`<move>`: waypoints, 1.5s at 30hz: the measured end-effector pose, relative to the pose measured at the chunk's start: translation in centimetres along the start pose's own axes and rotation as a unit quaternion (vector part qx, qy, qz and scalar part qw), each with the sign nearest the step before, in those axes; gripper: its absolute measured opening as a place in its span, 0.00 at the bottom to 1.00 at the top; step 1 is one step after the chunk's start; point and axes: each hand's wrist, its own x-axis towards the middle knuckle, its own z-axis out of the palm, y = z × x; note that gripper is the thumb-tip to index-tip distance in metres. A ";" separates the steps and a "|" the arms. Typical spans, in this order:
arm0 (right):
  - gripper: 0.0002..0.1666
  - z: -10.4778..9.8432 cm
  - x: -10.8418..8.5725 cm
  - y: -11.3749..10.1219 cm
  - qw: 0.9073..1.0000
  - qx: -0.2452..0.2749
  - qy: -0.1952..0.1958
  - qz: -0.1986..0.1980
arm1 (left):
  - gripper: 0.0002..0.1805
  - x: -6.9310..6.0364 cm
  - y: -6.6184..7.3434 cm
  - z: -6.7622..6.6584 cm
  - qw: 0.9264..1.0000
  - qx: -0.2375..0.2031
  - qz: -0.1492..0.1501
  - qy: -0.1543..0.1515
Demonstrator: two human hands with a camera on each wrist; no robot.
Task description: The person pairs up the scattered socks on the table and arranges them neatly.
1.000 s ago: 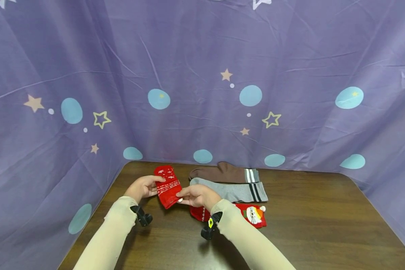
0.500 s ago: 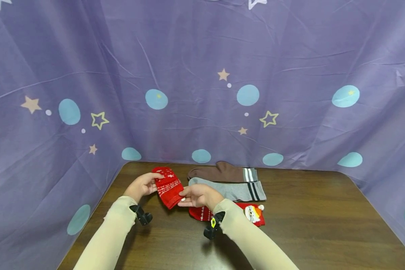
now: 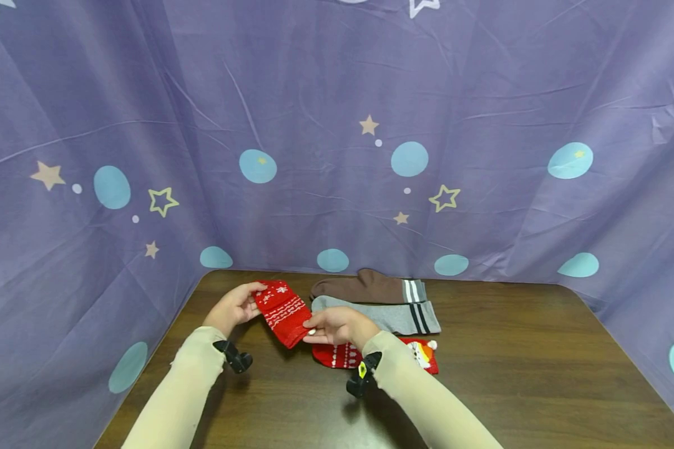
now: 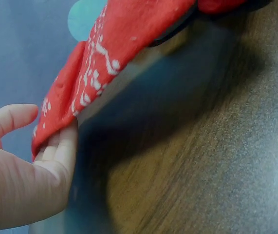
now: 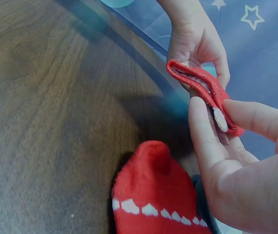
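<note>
Between both hands, above the table, hangs a red sock (image 3: pixel 285 312) with white patterns, tilted with its toe to the far left. My left hand (image 3: pixel 237 307) holds the toe end, thumb on top and fingers (image 4: pixel 66 146) underneath. The right hand (image 3: pixel 339 327) pinches the cuff, whose opening faces me in the right wrist view; a small white pompom (image 5: pixel 220 119) shows by the thumb. Below the right forearm lies a second red sock (image 3: pixel 337 355) with a cat face on its cuff, partly hidden by the arm.
Behind the right hand, a brown sock (image 3: pixel 365 288) and a grey sock (image 3: pixel 395 319) with black stripes lie side by side. The brown wooden table (image 3: pixel 517 349) reaches back to a purple star-patterned curtain (image 3: pixel 326 125).
Both hands still hold the red sock. The right hand and the cuff have moved slightly to the right, and the sock has tilted more. The socks on the table lie as before.
</note>
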 end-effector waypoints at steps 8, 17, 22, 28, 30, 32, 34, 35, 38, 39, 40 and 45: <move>0.09 -0.4 -0.6 0.0 1.000 0.016 0.001 0.002 | 0.08 -0.3 0.1 -0.3 1.000 -0.005 0.019 -0.003; 0.08 -0.6 -0.8 -0.3 0.999 0.039 0.032 -0.016 | 0.02 -0.6 0.2 -0.9 0.999 -0.014 0.027 -0.017; 0.07 -0.7 -0.9 -0.6 0.998 0.048 0.033 -0.019 | 0.08 -0.4 0.4 -1.3 0.999 -0.012 0.030 -0.022; 0.06 -1.0 -1.1 -0.8 0.998 0.050 0.030 -0.018 | 0.05 -0.4 0.4 -1.8 0.999 -0.013 0.033 -0.033; 0.06 -1.1 -1.1 -0.9 0.998 0.050 0.029 -0.016 | 0.03 -0.5 0.4 -1.9 0.999 -0.012 0.035 -0.038; 0.06 -1.1 -1.1 -1.0 0.998 0.049 0.028 -0.015 | 0.05 -0.6 0.4 -2.1 0.998 -0.006 0.036 -0.051; 0.06 -1.2 -1.1 -1.1 0.998 0.047 0.028 -0.014 | 0.09 -0.8 0.4 -2.3 0.997 0.002 0.038 -0.060; 0.06 -1.2 -1.1 -1.1 0.998 0.047 0.029 -0.013 | 0.11 -0.8 0.5 -2.3 0.997 0.008 0.039 -0.065; 0.06 -1.4 -1.2 -1.3 0.998 0.050 0.034 -0.011 | 0.14 -1.0 0.5 -2.5 0.996 0.022 0.040 -0.079; 0.06 -1.5 -1.2 -1.3 0.998 0.052 0.036 -0.011 | 0.14 -1.1 0.5 -2.5 0.996 0.026 0.040 -0.081; 0.06 -1.6 -1.3 -1.3 0.998 0.054 0.037 -0.010 | 0.14 -1.1 0.5 -2.5 0.995 0.028 0.039 -0.083; 0.04 -1.9 -1.5 -1.5 0.997 0.069 0.043 -0.010 | 0.13 -1.1 0.5 -2.7 0.994 0.036 0.035 -0.093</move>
